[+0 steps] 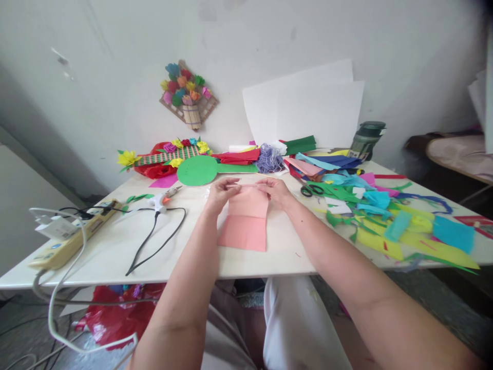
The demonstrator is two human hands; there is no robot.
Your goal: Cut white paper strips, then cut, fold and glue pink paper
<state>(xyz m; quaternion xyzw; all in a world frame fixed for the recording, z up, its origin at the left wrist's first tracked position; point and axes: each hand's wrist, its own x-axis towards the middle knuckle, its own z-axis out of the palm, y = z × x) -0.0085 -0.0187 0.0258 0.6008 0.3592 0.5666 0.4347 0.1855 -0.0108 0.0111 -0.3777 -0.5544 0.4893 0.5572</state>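
Observation:
A sheet of pink paper (243, 232) with a crease across its middle lies on the table before me. Its far edge is pinched between the fingertips of my left hand (223, 194) and my right hand (276, 190), one at each corner. That edge looks rolled or folded over. A thin pale stick-like thing shows by my right fingers; whether they grip it, I cannot tell. Just beyond my hands lies a green round paper shape (197, 170) with a long strip to its right. Black-handled scissors (311, 190) rest right of my right hand.
A glue gun (159, 202) with a black cord and a power strip (73, 236) lie at left. Coloured paper scraps (370, 210) spread over the right side. Purple shredded strands (270, 158), a dark bottle (366, 140) and white sheets (300, 108) stand at the back.

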